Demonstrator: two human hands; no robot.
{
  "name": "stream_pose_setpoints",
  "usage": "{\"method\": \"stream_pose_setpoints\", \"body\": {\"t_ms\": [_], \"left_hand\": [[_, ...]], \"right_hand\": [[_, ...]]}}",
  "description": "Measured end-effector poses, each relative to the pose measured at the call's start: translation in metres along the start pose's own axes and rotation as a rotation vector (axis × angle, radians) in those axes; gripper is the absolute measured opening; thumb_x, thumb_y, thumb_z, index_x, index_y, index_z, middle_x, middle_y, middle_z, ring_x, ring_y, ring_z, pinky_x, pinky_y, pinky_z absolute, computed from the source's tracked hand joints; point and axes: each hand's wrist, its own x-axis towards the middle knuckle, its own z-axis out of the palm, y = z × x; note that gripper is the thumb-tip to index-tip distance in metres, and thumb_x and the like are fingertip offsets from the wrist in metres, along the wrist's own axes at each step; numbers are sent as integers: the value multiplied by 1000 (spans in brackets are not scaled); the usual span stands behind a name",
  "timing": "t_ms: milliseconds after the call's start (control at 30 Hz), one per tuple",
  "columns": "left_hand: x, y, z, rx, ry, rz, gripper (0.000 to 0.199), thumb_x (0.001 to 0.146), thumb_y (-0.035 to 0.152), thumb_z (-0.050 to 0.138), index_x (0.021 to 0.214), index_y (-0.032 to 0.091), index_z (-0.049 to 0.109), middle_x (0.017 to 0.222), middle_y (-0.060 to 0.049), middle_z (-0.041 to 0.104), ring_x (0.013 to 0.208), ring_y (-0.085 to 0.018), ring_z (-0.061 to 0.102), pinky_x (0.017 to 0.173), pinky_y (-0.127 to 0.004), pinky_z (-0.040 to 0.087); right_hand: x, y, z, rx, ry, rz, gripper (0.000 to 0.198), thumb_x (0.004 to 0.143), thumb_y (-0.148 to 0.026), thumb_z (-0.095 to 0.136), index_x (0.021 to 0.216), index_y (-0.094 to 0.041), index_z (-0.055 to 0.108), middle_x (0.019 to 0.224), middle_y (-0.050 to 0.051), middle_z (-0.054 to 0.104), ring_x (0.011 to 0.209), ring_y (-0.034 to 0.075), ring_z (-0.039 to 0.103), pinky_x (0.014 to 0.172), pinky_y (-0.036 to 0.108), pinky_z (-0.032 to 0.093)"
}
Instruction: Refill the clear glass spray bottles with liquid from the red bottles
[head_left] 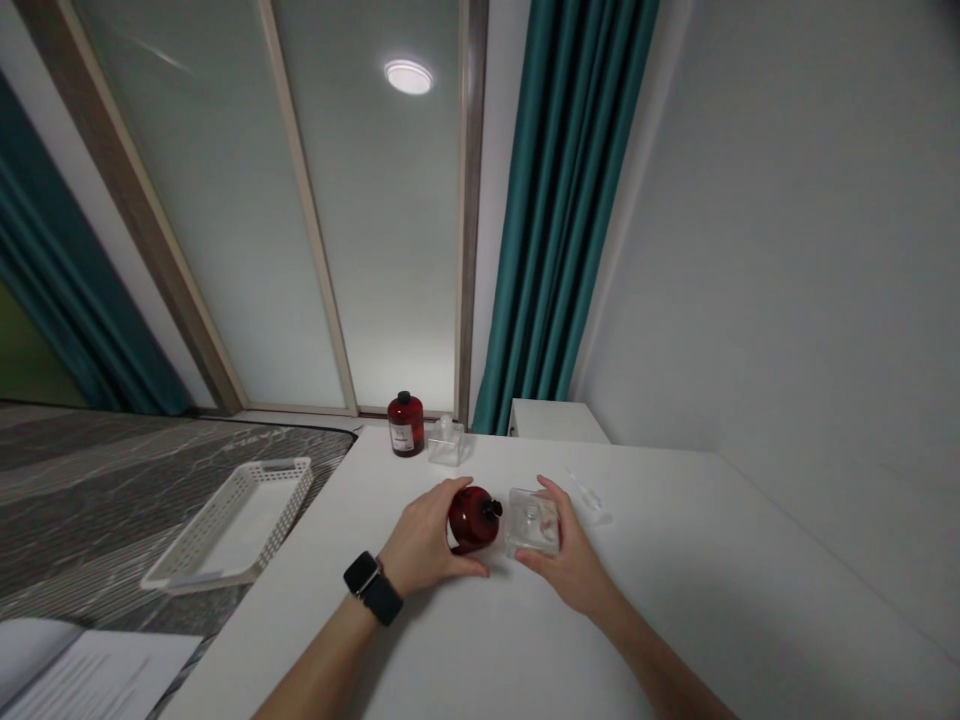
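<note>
My left hand, with a black watch on its wrist, is closed around a dark red bottle. That bottle leans to the right, its dark neck pointing at a clear square glass bottle. Fingers and thumb of my right hand grip the clear bottle from its right side. A narrow gap separates the two bottles. Whether liquid is passing between them I cannot tell. Just behind my right hand, a thin clear plastic piece lies on the white table; its kind is unclear.
At the table's far edge stand a second dark red bottle with a black cap and another clear bottle. Beyond the table's left edge are a white perforated basket and an open booklet. A white cabinet stands behind.
</note>
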Motion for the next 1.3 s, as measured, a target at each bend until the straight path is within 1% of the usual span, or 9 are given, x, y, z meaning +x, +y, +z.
{"method": "stream_pose_setpoints", "body": {"t_ms": [67, 200, 367, 467, 633, 767, 900, 1067, 1300], "left_hand": [[0, 2, 1, 34, -4, 0, 94, 50, 40, 92, 131, 21, 48, 124, -15, 66, 109, -37, 66, 93, -50, 54], [1, 5, -1, 139, -62, 17, 80, 59, 35, 87, 128, 21, 49, 118, -12, 68, 102, -35, 67, 87, -49, 55], [2, 5, -6, 270, -106, 77, 84, 60, 48, 86, 129, 20, 49, 118, -14, 67, 101, -36, 66, 86, -48, 54], [1, 4, -8, 320, -115, 114, 86, 62, 54, 85, 131, 18, 48, 120, -15, 66, 103, -36, 65, 87, -49, 53], [1, 5, -8, 344, -136, 137, 90, 63, 64, 81, 131, 16, 47, 123, -17, 64, 103, -34, 65, 87, -48, 53], [2, 6, -8, 353, -162, 117, 87, 65, 64, 79, 131, 17, 47, 119, -15, 66, 101, -34, 65, 86, -48, 53], [2, 5, -7, 347, -151, 110, 87, 65, 63, 80, 131, 16, 47, 119, -15, 66, 102, -35, 65, 86, -48, 53], [2, 4, -6, 332, -120, 106, 87, 63, 59, 83, 130, 16, 47, 118, -15, 66, 102, -34, 65, 86, -47, 53], [1, 5, -4, 354, -89, 126, 84, 67, 61, 79, 130, 16, 48, 114, -15, 66, 98, -34, 65, 83, -47, 53]], "right_hand": [[0, 0, 1, 18, 0, -4, 93, 64, -22, 79, 142, -30, 30, 128, 8, 49, 110, 26, 59, 97, 44, 48], [-1, -3, 1, 70, -45, 24, 97, 63, -19, 79, 144, -31, 27, 127, 7, 47, 108, 24, 60, 97, 43, 48], [-2, 1, 0, 3, -59, 38, 97, 61, -17, 80, 143, -31, 29, 128, 7, 48, 110, 24, 59, 102, 47, 44], [-4, 6, -1, -20, -68, 21, 93, 63, -18, 80, 141, -29, 31, 131, 7, 49, 117, 25, 56, 107, 49, 40], [-7, 1, -3, -107, -113, 26, 85, 66, -19, 78, 138, -26, 33, 138, 10, 47, 128, 27, 48, 112, 49, 34], [-8, -8, -4, -191, -142, 15, 82, 68, -19, 76, 138, -25, 34, 143, 11, 44, 134, 27, 43, 114, 48, 32], [-8, -8, -4, -244, -140, -23, 83, 71, -18, 73, 143, -25, 31, 147, 11, 41, 137, 27, 40, 116, 47, 30], [-8, -3, -5, -296, -136, -70, 89, 73, -19, 72, 149, -28, 27, 145, 11, 41, 135, 28, 42, 114, 50, 33], [-7, -5, -5, -363, -139, -121, 96, 79, -23, 69, 156, -27, 12, 136, 11, 45, 127, 28, 46, 112, 51, 35]]}}
